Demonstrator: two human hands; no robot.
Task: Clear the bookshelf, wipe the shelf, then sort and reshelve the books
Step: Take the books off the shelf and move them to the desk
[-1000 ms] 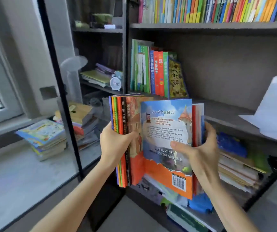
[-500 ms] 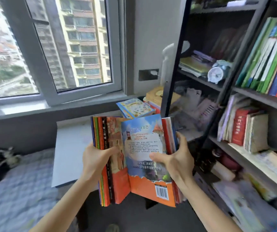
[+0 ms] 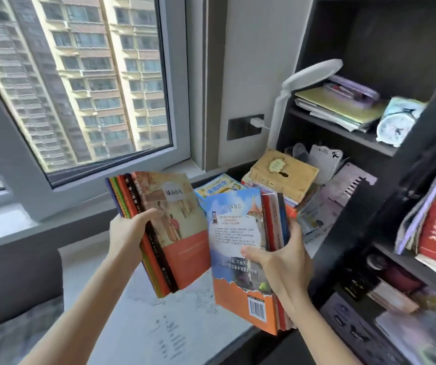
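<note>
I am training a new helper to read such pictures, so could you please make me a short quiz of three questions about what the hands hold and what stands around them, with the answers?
1. The left hand grips one bundle of books, the right hand another bundle. Which hand's bundle shows a barcode? A: left. B: right. C: neither.
2. Fill the gap: in the picture, the desk lamp is to the ___ of the alarm clock.
3. True or false: the desk lamp is black.
Key: 1 B. 2 left. 3 false, it is white.
</note>
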